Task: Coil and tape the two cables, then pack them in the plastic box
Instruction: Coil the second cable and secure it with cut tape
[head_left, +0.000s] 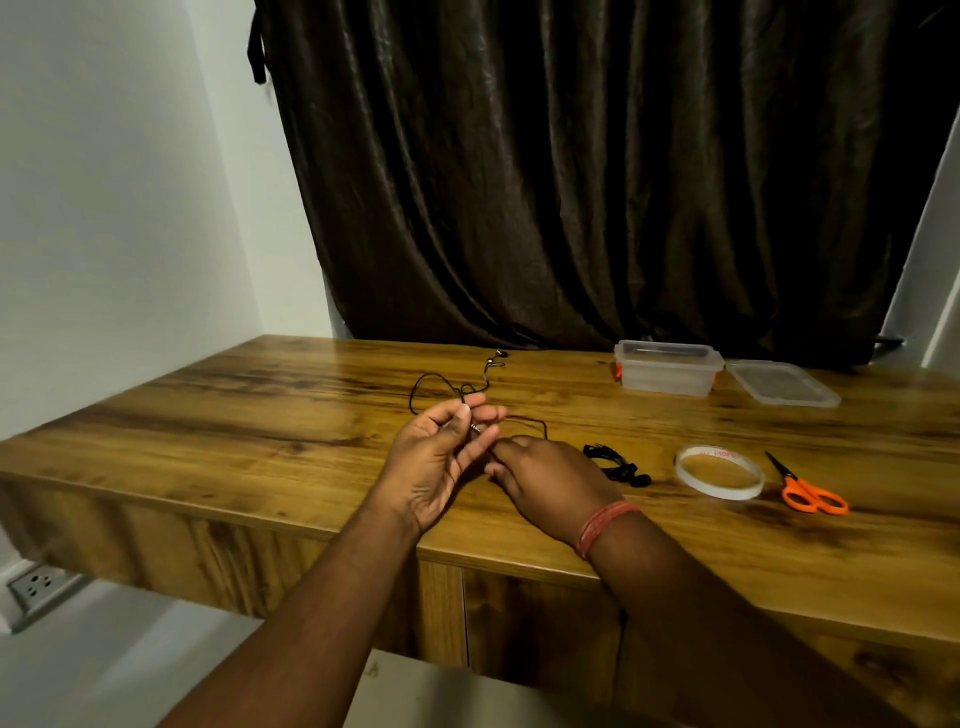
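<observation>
1. Loose black cable (451, 385): plug end pinched in left hand (435, 457); slack trailing toward 12 o'clock across the bench (218, 415), long axis running 6 to 12.
2. Right hand (545, 480): just at 3 o'clock of the left grip, fingertips pinching the same strand; nearer for winding.
3. Second cable (615, 462): bundled at 3 o'clock; taping not discernible.
4. Tape roll (719, 473), scissors (808, 488): farther toward 3 o'clock.
5. Plastic box (667, 366): at 1 o'clock, open, apparently empty; lid (782, 383) beside.
</observation>
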